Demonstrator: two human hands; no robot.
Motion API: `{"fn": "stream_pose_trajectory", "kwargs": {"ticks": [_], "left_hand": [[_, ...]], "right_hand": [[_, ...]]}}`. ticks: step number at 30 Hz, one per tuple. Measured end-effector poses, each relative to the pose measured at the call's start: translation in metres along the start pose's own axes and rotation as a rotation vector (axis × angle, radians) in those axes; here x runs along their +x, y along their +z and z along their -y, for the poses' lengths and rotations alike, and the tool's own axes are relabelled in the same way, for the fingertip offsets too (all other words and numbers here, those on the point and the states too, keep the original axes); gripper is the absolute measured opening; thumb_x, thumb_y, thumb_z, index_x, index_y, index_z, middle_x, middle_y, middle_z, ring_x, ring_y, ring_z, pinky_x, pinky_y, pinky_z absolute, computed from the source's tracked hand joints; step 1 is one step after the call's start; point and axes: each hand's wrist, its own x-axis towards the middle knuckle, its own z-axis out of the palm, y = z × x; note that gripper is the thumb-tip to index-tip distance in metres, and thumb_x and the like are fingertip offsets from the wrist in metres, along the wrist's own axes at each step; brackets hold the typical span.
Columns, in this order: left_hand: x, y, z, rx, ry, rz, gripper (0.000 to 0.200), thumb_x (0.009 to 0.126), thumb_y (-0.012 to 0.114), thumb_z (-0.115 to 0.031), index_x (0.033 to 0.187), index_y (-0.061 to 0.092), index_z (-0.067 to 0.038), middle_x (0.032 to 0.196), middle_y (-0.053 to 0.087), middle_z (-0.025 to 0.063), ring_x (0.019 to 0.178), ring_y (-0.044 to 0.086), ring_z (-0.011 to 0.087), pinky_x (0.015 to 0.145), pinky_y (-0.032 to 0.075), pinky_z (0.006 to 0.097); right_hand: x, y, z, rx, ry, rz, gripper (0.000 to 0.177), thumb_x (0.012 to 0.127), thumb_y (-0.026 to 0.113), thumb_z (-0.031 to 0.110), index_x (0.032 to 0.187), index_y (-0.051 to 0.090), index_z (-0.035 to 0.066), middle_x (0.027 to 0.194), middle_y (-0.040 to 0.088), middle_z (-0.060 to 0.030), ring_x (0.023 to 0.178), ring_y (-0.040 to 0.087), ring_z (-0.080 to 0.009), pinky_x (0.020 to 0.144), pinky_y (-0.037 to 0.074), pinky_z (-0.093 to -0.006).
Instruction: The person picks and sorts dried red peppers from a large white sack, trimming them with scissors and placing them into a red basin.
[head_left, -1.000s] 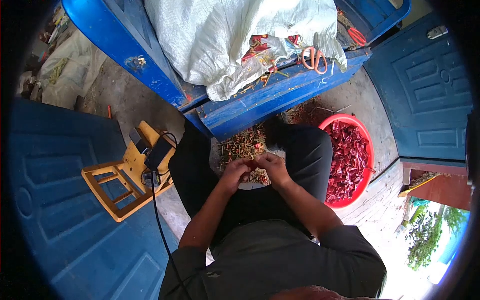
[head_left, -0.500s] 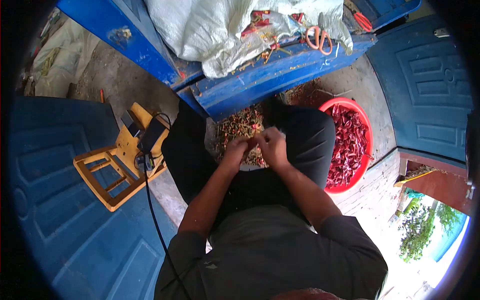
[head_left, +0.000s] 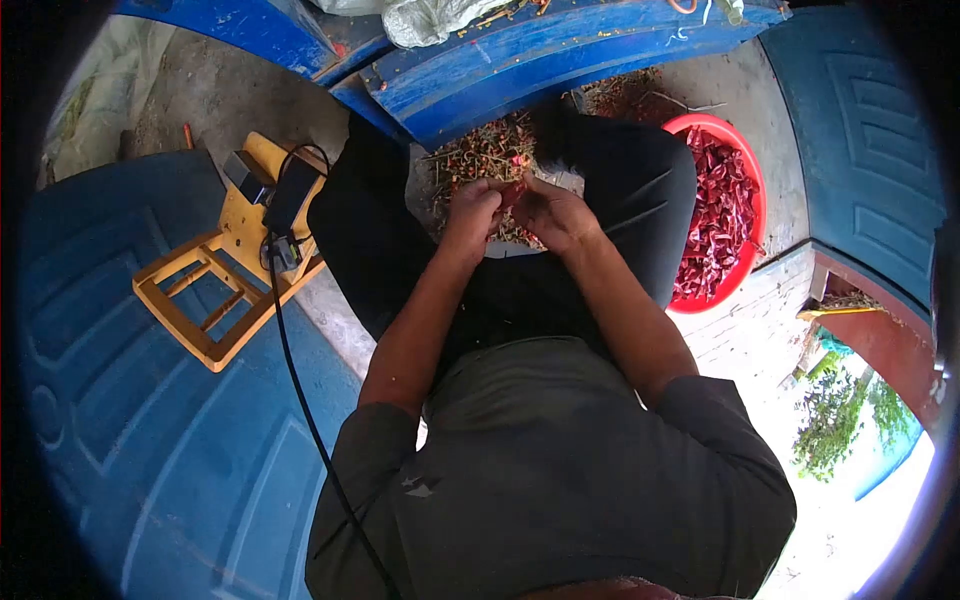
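Note:
A dark red dried chili pepper (head_left: 513,193) is between my two hands, above my lap. My left hand (head_left: 472,216) is closed on one side of it, thumb on top. From the other side, my right hand (head_left: 560,216) grips it with curled fingers, some of them hidden. Under and beyond the hands lies a heap of chili stems, seeds and red scraps (head_left: 480,160) between my legs. To the right of my knee, a red basin (head_left: 758,205) holds many dried red chili pieces (head_left: 712,215).
A blue wooden bench (head_left: 560,75) stands just ahead, with the edge of a white woven sack (head_left: 430,20) on it. At left, a small wooden chair (head_left: 225,300) carries a black device (head_left: 292,190), its cable (head_left: 305,420) running to me. Blue door panels flank both sides.
The view has tipped downward, so most of the sack and the scissors on the bench have left the frame. My right hand has turned, its fingers now curled at the chili.

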Motion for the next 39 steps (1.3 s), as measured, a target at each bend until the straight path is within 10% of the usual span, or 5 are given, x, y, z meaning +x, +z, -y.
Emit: {"fn": "stream_pose_trajectory", "kwargs": {"ticks": [11,17,36,37,39], "left_hand": [[0.002,-0.027,-0.004,-0.076,0.027,-0.025,0.019,0.090,0.048,-0.005,0.101,0.063,0.000,0.074,0.057,0.0018,0.049,0.038,0.0047,0.044,0.027,0.0220],[-0.010,-0.029,-0.009,-0.089,0.036,0.025,0.011,0.096,0.052,-0.011,0.098,0.061,-0.005,0.071,0.053,-0.0007,0.050,0.038,0.0058,0.045,0.029,0.0233],[-0.041,-0.013,-0.011,0.044,0.073,0.208,0.020,0.089,0.058,-0.011,0.105,0.064,-0.001,0.071,0.057,0.0003,0.049,0.043,0.0078,0.045,0.033,0.0249],[-0.042,-0.009,-0.011,0.026,0.065,0.212,0.020,0.088,0.059,-0.010,0.104,0.064,-0.001,0.072,0.058,0.0010,0.049,0.043,0.0081,0.045,0.033,0.0250],[-0.038,-0.015,-0.007,0.009,0.070,0.238,0.019,0.088,0.059,-0.010,0.103,0.064,0.000,0.071,0.058,0.0014,0.050,0.044,0.0084,0.044,0.033,0.0257]], "right_hand": [[0.011,-0.027,0.021,0.294,0.070,0.184,0.020,0.099,0.059,0.023,0.097,0.063,0.004,0.089,0.065,-0.0061,0.086,0.063,-0.0214,0.083,0.051,-0.0359],[0.014,-0.034,0.020,-1.282,-0.505,-0.118,0.043,0.089,0.070,0.016,0.128,0.063,0.001,0.111,0.070,-0.0110,0.105,0.065,-0.0172,0.092,0.050,-0.0324],[-0.057,0.008,0.012,-1.209,-0.802,0.025,0.019,0.090,0.070,0.016,0.102,0.070,0.001,0.094,0.069,-0.0146,0.085,0.068,-0.0269,0.076,0.052,-0.0363],[-0.065,0.004,0.022,-1.280,-0.851,-0.017,0.017,0.094,0.067,0.012,0.103,0.069,-0.003,0.089,0.068,-0.0065,0.081,0.064,-0.0104,0.071,0.051,-0.0255],[-0.092,-0.003,0.045,-1.105,-0.751,-0.100,0.016,0.094,0.067,0.011,0.104,0.069,-0.001,0.087,0.068,-0.0048,0.080,0.064,-0.0102,0.073,0.052,-0.0245]]}}
